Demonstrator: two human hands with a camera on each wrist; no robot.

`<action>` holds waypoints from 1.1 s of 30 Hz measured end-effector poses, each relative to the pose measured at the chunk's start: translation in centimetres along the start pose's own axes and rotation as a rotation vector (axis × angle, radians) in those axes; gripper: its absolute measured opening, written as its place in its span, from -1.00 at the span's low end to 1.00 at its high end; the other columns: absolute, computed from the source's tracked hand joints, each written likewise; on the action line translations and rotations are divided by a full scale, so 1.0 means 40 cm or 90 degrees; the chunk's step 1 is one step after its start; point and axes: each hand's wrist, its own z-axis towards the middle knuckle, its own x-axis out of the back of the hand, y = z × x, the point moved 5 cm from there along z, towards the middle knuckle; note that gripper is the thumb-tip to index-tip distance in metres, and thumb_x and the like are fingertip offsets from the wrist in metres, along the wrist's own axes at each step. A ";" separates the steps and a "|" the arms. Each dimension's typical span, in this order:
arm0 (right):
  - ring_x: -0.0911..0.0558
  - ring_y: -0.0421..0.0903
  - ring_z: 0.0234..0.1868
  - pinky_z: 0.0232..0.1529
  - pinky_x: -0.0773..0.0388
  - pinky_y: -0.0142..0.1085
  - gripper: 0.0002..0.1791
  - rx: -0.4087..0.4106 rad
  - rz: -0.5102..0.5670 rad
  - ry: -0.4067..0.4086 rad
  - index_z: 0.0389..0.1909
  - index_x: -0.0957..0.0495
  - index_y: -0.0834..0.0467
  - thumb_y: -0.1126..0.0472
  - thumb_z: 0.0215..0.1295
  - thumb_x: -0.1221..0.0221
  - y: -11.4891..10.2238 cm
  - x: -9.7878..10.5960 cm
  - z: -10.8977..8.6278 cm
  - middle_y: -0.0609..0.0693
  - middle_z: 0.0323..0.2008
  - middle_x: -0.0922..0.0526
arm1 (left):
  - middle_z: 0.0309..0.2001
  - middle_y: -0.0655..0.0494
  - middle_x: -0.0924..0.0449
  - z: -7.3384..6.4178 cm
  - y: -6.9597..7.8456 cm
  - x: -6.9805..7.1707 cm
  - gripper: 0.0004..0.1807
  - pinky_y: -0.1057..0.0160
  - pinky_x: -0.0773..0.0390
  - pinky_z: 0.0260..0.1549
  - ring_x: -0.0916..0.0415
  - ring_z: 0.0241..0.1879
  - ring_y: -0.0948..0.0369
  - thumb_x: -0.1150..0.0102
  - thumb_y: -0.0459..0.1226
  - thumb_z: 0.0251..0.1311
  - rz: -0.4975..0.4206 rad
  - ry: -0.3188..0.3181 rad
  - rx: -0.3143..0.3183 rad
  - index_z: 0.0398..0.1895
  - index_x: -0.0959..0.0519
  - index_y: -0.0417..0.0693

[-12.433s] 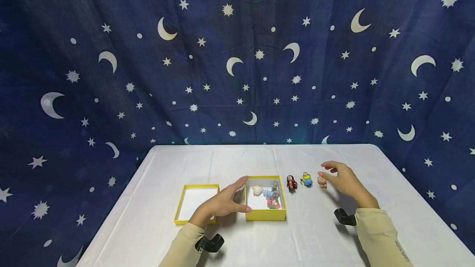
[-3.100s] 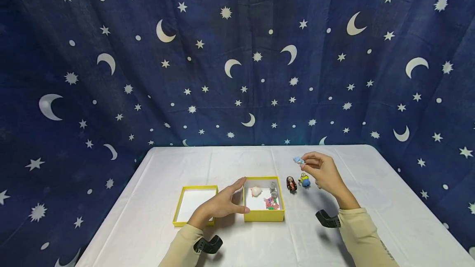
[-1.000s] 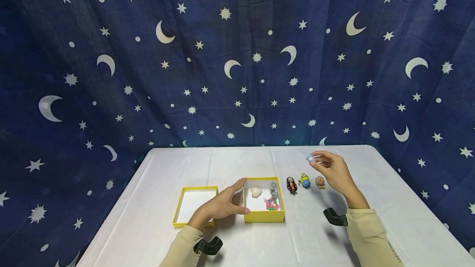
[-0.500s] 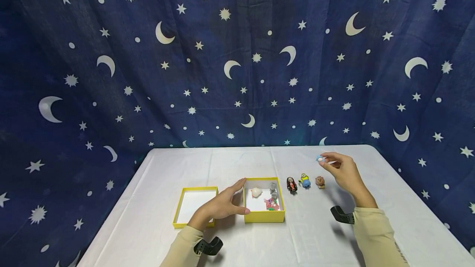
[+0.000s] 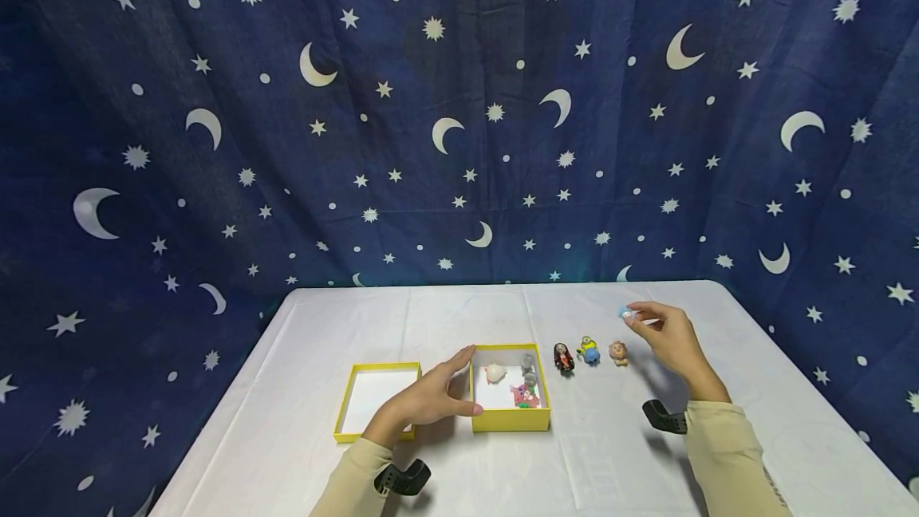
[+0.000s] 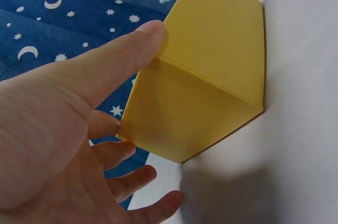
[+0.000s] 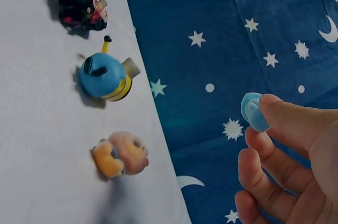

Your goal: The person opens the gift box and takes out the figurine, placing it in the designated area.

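My right hand (image 5: pixel 668 338) pinches a small light-blue toy figurine (image 7: pixel 254 112) between thumb and fingertips, above the table's back right part. Near it on the tabletop stand a brownish-pink animal figurine (image 5: pixel 618 353), a yellow-and-blue Minion figurine (image 5: pixel 589 351) and a figurine with black hair and red-and-black clothes (image 5: pixel 563 358). My left hand (image 5: pixel 431 394) rests against the left side of an open yellow box (image 5: pixel 511 420), thumb on its front left edge and fingers spread. Inside lie a whitish figurine (image 5: pixel 495 373), a pink-red one (image 5: pixel 525 396) and grey pieces (image 5: pixel 529 369).
A shallow yellow-rimmed lid (image 5: pixel 346 407) with a white inside lies left of the box, partly behind my left hand. A white cloth (image 5: pixel 459 313) covers the table. Behind it hangs a dark blue curtain (image 5: pixel 402 102) with moons and stars.
My right hand has taken the light-blue figurine out of the box. It has carried it rightward past the Minion, lately lowering it slightly behind the brownish-pink figurine. My left hand has stayed at the box.
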 end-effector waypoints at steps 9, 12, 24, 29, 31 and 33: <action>-0.61 -0.16 -0.33 -0.38 -0.50 -0.43 -0.63 -0.020 -0.010 -0.010 0.11 -0.62 0.35 0.19 0.41 -0.24 0.042 -0.005 0.000 0.32 -0.16 -0.72 | 0.64 -0.07 0.05 0.001 -0.002 -0.001 0.13 -0.21 0.00 0.57 0.10 0.64 -0.04 -0.48 -0.06 0.13 0.005 -0.001 -0.005 0.63 0.02 -0.12; -0.63 -0.11 -0.30 -0.38 -0.51 -0.42 -0.61 -0.034 -0.014 -0.020 0.12 -0.61 0.36 0.17 0.43 -0.22 0.056 -0.010 -0.002 0.33 -0.14 -0.71 | 0.64 -0.07 0.05 0.000 -0.001 -0.002 0.13 -0.22 -0.01 0.56 0.09 0.63 -0.05 -0.48 -0.06 0.12 0.007 0.000 -0.005 0.63 0.02 -0.13; -0.66 -0.16 -0.35 -0.36 -0.52 -0.38 -0.64 -0.053 -0.007 -0.026 0.07 -0.61 0.41 0.25 0.37 -0.23 0.096 -0.015 -0.003 0.34 -0.19 -0.72 | 0.64 -0.06 0.04 -0.002 -0.001 -0.003 0.12 -0.21 -0.01 0.56 0.10 0.64 -0.04 -0.48 -0.06 0.12 -0.004 0.003 -0.002 0.64 0.01 -0.07; -0.71 -0.07 -0.31 -0.38 -0.52 -0.37 -0.61 -0.078 0.005 -0.064 0.11 -0.57 0.44 0.23 0.42 -0.20 0.109 -0.021 -0.006 0.41 -0.13 -0.70 | 0.64 -0.06 0.05 -0.001 -0.003 -0.002 0.12 -0.21 0.00 0.56 0.10 0.64 -0.04 -0.47 -0.05 0.13 0.002 0.004 -0.001 0.64 0.01 -0.07; -0.70 -0.07 -0.32 -0.39 -0.51 -0.37 -0.61 -0.092 0.011 -0.077 0.11 -0.56 0.45 0.23 0.43 -0.20 0.116 -0.023 -0.009 0.42 -0.11 -0.69 | 0.64 -0.06 0.04 -0.001 -0.004 -0.002 0.12 -0.21 -0.01 0.56 0.10 0.64 -0.05 -0.47 -0.05 0.13 0.003 0.003 -0.001 0.64 0.01 -0.08; -0.68 -0.08 -0.33 -0.41 -0.50 -0.36 -0.60 -0.105 0.017 -0.092 0.12 -0.55 0.47 0.24 0.44 -0.18 0.123 -0.025 -0.013 0.42 -0.12 -0.68 | 0.64 -0.07 0.05 -0.001 -0.004 -0.003 0.12 -0.21 0.00 0.56 0.10 0.64 -0.05 -0.47 -0.04 0.13 0.002 0.002 -0.001 0.63 0.01 -0.09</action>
